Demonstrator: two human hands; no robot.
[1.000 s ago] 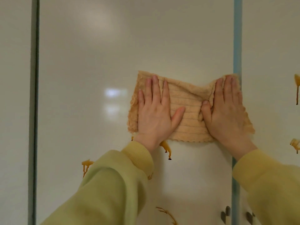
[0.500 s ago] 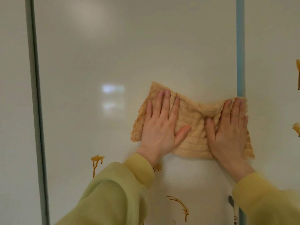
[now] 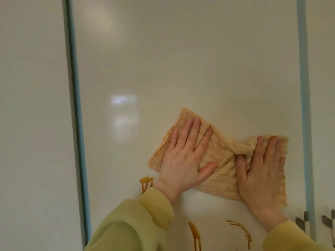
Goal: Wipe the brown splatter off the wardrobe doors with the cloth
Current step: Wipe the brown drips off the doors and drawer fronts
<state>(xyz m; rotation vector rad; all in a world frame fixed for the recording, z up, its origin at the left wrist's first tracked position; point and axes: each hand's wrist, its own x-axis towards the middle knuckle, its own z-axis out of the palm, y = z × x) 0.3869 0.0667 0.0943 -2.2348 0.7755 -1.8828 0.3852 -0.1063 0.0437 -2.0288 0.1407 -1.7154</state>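
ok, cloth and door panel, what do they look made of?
Cloth: soft ribbed fabric, likely microfibre or terry; it wrinkles up in the middle. Door: smooth glossy panel, probably lacquered or laminated board; it mirrors light patches.

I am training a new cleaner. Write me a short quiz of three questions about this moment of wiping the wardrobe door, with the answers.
1. True or false: the left hand and the right hand both lie flat on the cloth.
2. Where are brown drips on the middle door? A above the cloth; B lower down, near the sleeves; C nowhere.
3. Which hand is nearer the blue strip?
Key: 1 true; 2 B; 3 the right hand.
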